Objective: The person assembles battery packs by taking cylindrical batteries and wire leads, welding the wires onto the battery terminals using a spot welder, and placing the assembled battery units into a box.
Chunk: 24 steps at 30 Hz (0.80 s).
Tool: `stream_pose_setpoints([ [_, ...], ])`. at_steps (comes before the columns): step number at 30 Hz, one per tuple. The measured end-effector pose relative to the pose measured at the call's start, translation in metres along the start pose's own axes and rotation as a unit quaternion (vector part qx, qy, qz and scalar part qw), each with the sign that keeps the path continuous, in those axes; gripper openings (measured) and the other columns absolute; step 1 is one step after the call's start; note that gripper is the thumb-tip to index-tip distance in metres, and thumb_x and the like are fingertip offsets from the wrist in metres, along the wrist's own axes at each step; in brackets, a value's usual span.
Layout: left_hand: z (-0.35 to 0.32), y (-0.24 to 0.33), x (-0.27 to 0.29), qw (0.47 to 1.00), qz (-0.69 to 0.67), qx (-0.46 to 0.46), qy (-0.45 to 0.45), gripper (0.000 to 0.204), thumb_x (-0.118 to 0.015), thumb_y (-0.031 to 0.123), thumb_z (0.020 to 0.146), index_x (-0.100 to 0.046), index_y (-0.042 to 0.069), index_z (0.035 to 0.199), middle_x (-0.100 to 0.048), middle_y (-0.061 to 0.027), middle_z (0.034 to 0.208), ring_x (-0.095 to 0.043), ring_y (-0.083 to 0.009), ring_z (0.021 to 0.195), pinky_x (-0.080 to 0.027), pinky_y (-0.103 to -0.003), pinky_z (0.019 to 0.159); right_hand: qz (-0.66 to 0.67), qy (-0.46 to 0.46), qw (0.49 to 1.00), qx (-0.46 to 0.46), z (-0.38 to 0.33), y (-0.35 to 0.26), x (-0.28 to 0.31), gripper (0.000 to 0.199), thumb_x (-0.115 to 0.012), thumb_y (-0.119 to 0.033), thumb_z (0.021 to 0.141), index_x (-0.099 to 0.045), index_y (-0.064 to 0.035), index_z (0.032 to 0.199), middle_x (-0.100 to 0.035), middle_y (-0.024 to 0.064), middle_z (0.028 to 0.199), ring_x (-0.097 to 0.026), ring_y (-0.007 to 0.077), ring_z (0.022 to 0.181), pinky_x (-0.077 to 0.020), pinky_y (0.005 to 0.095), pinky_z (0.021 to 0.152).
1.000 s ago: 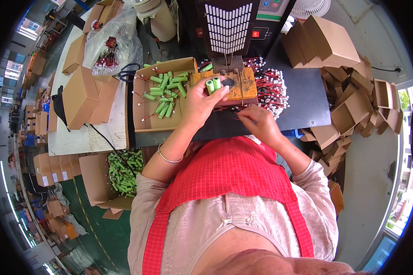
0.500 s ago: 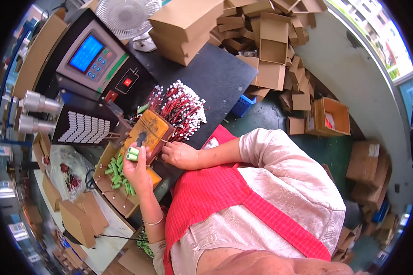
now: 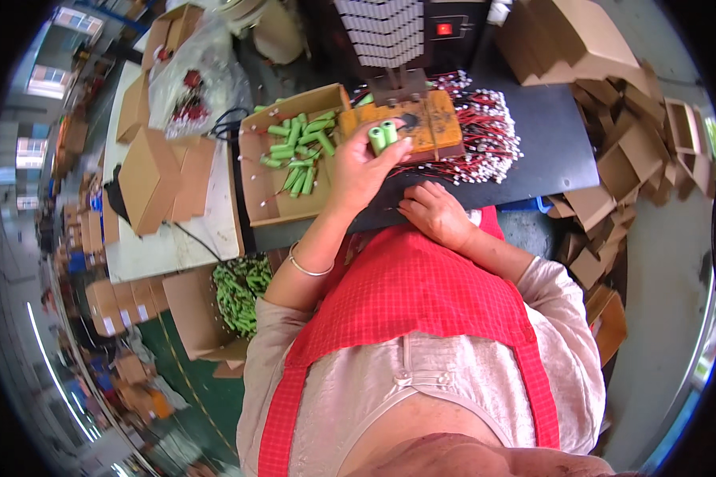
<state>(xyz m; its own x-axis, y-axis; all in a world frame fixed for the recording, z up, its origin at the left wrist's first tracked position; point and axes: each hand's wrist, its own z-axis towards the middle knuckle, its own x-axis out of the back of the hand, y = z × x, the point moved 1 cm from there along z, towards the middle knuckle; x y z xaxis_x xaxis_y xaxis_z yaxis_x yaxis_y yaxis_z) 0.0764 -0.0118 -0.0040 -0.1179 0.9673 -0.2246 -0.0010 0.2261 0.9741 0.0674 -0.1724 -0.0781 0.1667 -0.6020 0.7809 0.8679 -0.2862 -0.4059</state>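
Observation:
Two green cylindrical battery cells (image 3: 383,138) sit side by side in my left hand (image 3: 359,171), their pale ends toward me. That hand is closed round them in front of an orange-yellow block (image 3: 433,127) with dark smudges, below the machine's metal head (image 3: 398,86). My right hand (image 3: 437,213) rests at the table's front edge, fingers curled; whether anything is in them is hidden. Behind the block lies a heap of red wires with white connectors (image 3: 489,139). Left of my left hand stands an open cardboard box (image 3: 274,211) holding several green cells (image 3: 298,151).
The machine (image 3: 445,48) with a lit red switch stands at the back. A clear plastic bag (image 3: 203,87) with red wires lies at the left. Low on the left, another box (image 3: 195,318) holds many green cells. Cartons (image 3: 628,159) pile up at the right.
My view has swung left and lower, so the table and machine now appear squarer in front of me. My left hand still holds the two cells near the block.

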Motion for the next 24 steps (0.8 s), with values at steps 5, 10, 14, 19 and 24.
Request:
stream_pose_setpoints([
  [5,-0.001,0.004,0.004,1.000,-0.004,-0.010,-0.010,0.029,-0.060,0.003,0.083,-0.053,-0.001,0.111,-0.059,-0.0053,0.092,-0.061,-0.0127,0.084,-0.053,-0.025,0.075,0.019,-0.039,0.998,0.041,0.006,-0.004,0.004,0.021,-0.064,-0.023,0.074,-0.060,-0.0072,0.087,-0.054,0.0067,0.095,-0.052,0.0228,0.089,-0.0446,0.0345,0.075],
  [10,0.002,0.002,0.011,0.998,0.050,-0.034,0.022,0.027,-0.064,0.005,0.080,-0.057,-0.001,0.105,-0.059,-0.0037,0.087,-0.057,-0.0091,0.079,-0.049,-0.021,0.070,0.065,-0.110,0.984,0.125,0.003,0.000,0.009,0.016,-0.061,-0.016,0.076,-0.058,-0.0060,0.088,-0.056,0.0072,0.093,-0.055,0.0243,0.089,-0.0473,0.0358,0.075],
  [14,0.005,0.020,0.006,0.968,0.239,-0.072,0.012,0.026,-0.070,0.013,0.076,-0.063,0.001,0.097,-0.059,-0.0047,0.082,-0.055,-0.0106,0.072,-0.045,-0.024,0.066,0.270,0.032,0.957,-0.097,0.014,-0.005,0.034,0.007,-0.064,-0.002,0.076,-0.058,-0.0013,0.080,-0.059,0.0102,0.078,-0.059,0.0241,0.073,-0.0484,0.0321,0.065],
  [19,0.015,0.022,0.006,0.915,0.352,-0.189,0.052,0.025,-0.070,0.013,0.072,-0.063,-0.002,0.091,-0.061,-0.0134,0.081,-0.060,-0.0277,0.072,-0.047,-0.032,0.064,0.308,0.078,0.889,-0.329,0.060,0.003,0.094,0.015,-0.060,-0.013,0.084,-0.060,0.0020,0.082,-0.057,0.0000,0.064,-0.051,0.0050,0.058,-0.0426,0.0213,0.052],
  [24,0.023,0.021,0.001,0.900,0.371,-0.220,0.055,0.021,-0.071,0.012,0.073,-0.063,-0.001,0.088,-0.060,-0.0127,0.073,-0.057,-0.0220,0.061,-0.045,-0.030,0.058,0.389,0.033,0.845,-0.366,0.082,0.030,0.093,0.020,-0.060,-0.018,0.086,-0.060,0.0022,0.084,-0.055,-0.0019,0.064,-0.046,0.0031,0.053,-0.0379,0.0198,0.047],
])
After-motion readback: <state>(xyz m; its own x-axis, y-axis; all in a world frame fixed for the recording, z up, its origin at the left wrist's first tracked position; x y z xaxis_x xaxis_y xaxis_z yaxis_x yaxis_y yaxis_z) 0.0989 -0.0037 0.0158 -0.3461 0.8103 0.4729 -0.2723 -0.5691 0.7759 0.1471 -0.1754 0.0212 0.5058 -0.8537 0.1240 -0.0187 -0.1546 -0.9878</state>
